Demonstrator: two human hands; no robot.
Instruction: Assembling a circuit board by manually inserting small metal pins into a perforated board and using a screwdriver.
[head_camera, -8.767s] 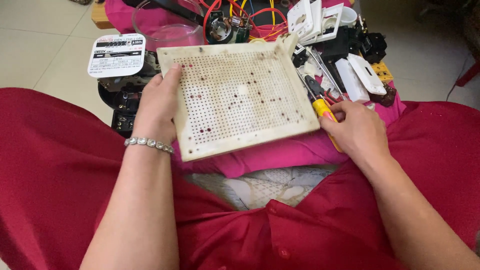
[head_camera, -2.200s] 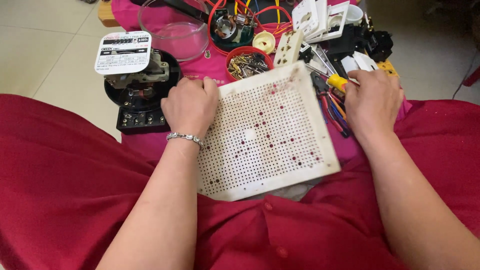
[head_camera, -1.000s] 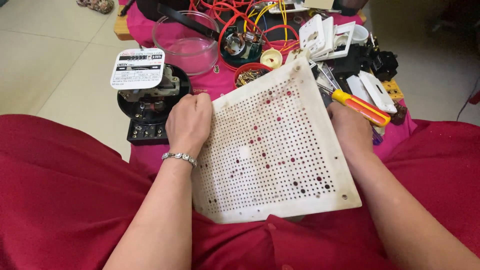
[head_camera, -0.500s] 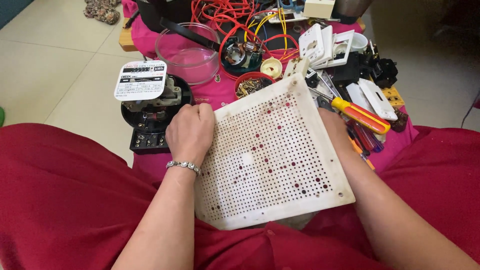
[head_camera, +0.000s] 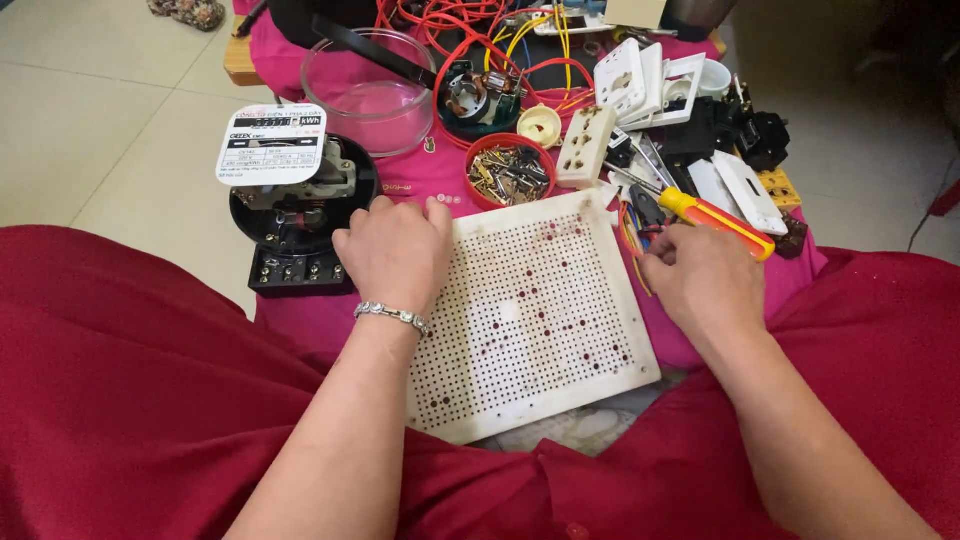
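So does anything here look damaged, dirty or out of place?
The white perforated square board under the left hand is speckled with dark red-brown stains and lies askew across the lap. The round black electric meter beside it sits opened, its inner parts exposed. The right hand rests by the yellow-handled screwdriver.

White perforated board (head_camera: 535, 320) (dark red stains), yellow-and-red screwdriver (head_camera: 715, 220), pink cloth (head_camera: 420, 175), red bowl (head_camera: 508, 175).

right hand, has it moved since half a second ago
Yes: the right hand came out from behind the perforated board and now sits beside the yellow screwdriver.
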